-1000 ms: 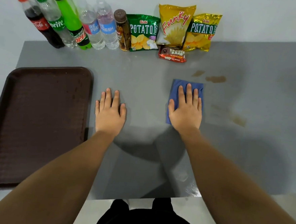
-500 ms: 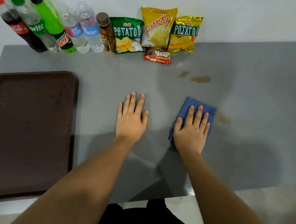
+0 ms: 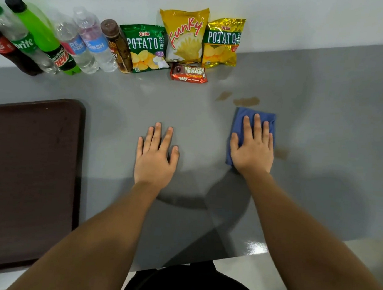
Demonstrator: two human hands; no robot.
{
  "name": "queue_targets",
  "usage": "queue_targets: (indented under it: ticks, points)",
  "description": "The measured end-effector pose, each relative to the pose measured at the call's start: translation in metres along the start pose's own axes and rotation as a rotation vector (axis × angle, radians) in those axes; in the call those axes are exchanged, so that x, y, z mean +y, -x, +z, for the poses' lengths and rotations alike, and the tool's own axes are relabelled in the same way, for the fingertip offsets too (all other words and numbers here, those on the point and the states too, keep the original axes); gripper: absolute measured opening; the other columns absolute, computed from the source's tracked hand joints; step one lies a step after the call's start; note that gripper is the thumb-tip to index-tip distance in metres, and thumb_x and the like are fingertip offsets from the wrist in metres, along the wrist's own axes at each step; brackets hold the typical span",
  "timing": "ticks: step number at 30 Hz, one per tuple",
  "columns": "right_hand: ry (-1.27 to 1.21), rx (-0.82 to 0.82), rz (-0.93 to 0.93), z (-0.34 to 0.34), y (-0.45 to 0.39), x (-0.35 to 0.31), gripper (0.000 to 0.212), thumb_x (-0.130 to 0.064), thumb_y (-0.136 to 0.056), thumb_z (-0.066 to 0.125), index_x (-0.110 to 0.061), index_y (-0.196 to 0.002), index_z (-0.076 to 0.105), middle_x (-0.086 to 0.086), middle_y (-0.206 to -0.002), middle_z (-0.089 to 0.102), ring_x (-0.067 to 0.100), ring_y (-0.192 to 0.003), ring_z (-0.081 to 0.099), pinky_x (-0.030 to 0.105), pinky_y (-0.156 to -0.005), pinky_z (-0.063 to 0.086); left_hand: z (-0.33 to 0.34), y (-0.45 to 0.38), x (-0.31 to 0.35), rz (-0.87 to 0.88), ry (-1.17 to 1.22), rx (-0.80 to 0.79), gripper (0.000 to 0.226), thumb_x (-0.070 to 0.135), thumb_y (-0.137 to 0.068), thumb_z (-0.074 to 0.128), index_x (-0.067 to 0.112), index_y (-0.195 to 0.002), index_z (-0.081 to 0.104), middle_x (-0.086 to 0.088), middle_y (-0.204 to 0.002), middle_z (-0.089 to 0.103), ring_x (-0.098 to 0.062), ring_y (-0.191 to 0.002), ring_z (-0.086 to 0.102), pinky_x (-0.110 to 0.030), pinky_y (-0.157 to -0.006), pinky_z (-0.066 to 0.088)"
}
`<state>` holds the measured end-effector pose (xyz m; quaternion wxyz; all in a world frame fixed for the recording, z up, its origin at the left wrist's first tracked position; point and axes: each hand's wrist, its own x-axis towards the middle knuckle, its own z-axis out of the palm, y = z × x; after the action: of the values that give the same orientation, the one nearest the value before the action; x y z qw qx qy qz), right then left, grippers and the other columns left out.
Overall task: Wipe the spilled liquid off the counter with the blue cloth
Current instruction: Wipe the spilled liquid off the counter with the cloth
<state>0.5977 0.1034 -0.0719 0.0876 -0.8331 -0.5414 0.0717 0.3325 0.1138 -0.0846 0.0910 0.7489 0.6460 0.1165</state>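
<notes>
The blue cloth (image 3: 240,118) lies flat on the grey counter (image 3: 322,136), right of centre. My right hand (image 3: 252,149) presses down on it with the palm flat and the fingers spread, covering most of it. Two brown patches of spilled liquid (image 3: 247,101) sit just beyond the cloth's far edge. A fainter brown spot (image 3: 280,153) lies just right of the cloth. My left hand (image 3: 155,158) rests flat on the bare counter to the left of the cloth and holds nothing.
A dark brown tray (image 3: 25,178) fills the left side. Along the back wall stand several drink bottles (image 3: 64,43), three chip bags (image 3: 184,35) and a red snack bar (image 3: 188,73). The counter's near edge runs beneath my forearms.
My right hand has slid the cloth rightward, then away from me, up to the far brown patches. The left hand has stayed flat on the counter. The view has shifted a little.
</notes>
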Motion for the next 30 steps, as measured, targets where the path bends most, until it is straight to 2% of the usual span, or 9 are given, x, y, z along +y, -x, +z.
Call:
queue_targets:
  ticks: [8, 14, 21, 26, 30]
  points:
    - [0.016, -0.002, 0.158, -0.010, 0.032, 0.036, 0.067, -0.051, -0.105, 0.035, -0.025, -0.164, 0.017, 0.004, -0.173, 0.008, 0.030, -0.159, 0.006, 0.047, -0.128, 0.007, -0.001, 0.000, 0.000, -0.003, 0.001, -0.018, 0.060, 0.048, -0.104, 0.033, 0.030, -0.162, 0.030, -0.004, -0.172, 0.020, -0.023, -0.159, 0.014, -0.047, -0.129, 0.007]
    - [0.032, 0.000, 0.185, 0.009, 0.078, -0.004, 0.069, -0.048, -0.105, 0.035, -0.017, -0.164, 0.016, 0.010, -0.172, 0.007, 0.036, -0.158, 0.005, 0.050, -0.128, 0.006, -0.003, 0.000, 0.002, -0.011, -0.008, -0.025, 0.060, 0.047, -0.105, 0.035, 0.030, -0.162, 0.030, -0.005, -0.172, 0.020, -0.024, -0.159, 0.014, -0.047, -0.129, 0.006]
    - [0.017, -0.007, -0.008, 0.001, 0.027, 0.001, 0.069, -0.053, -0.103, 0.034, -0.023, -0.164, 0.019, 0.005, -0.173, 0.010, 0.031, -0.159, 0.008, 0.045, -0.129, 0.008, -0.002, 0.000, 0.000, -0.006, -0.005, -0.028, 0.060, 0.049, -0.104, 0.032, 0.031, -0.162, 0.030, -0.003, -0.172, 0.019, -0.022, -0.159, 0.013, -0.047, -0.129, 0.007]
    - [-0.009, 0.008, 0.038, -0.009, -0.004, 0.033, 0.067, -0.052, -0.104, 0.038, -0.025, -0.164, 0.021, 0.002, -0.173, 0.009, 0.029, -0.159, 0.007, 0.045, -0.129, 0.007, 0.000, 0.000, -0.002, 0.000, -0.003, -0.020, 0.060, 0.050, -0.105, 0.031, 0.032, -0.162, 0.029, -0.003, -0.172, 0.020, -0.022, -0.159, 0.013, -0.047, -0.129, 0.009]
    - [-0.011, 0.030, 0.128, -0.010, 0.004, 0.050, 0.067, -0.051, -0.104, 0.037, -0.024, -0.164, 0.021, 0.005, -0.173, 0.012, 0.031, -0.159, 0.009, 0.048, -0.128, 0.010, 0.002, -0.002, -0.002, -0.005, -0.011, -0.022, 0.060, 0.051, -0.104, 0.030, 0.033, -0.162, 0.028, -0.002, -0.172, 0.019, -0.021, -0.159, 0.012, -0.047, -0.129, 0.008]
